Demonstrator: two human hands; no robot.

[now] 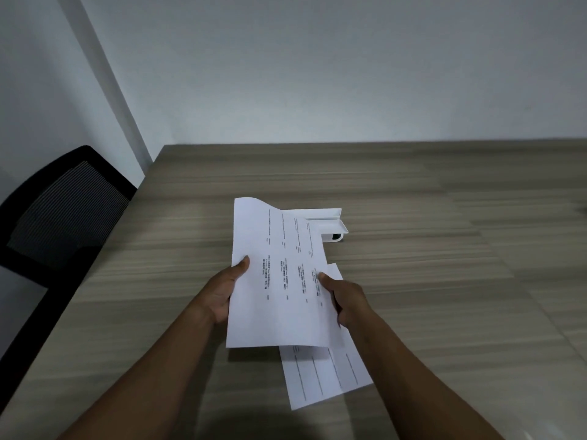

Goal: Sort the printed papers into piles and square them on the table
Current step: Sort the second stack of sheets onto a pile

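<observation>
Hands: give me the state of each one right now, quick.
Left hand: closed on the left edge of the top printed sheet, thumb on top.
Right hand: closed on the right edge of the same sheet.

Both bare forearms reach forward, converging. The left hand pinches the printed sheet with thumb on top. The right hand grips its opposite edge likewise.

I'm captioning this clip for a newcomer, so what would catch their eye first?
The white printed sheet at centre, held above the wooden table by the left hand and right hand. A second sheet pokes out below it; a white tray sits behind, a black chair at far left.
</observation>
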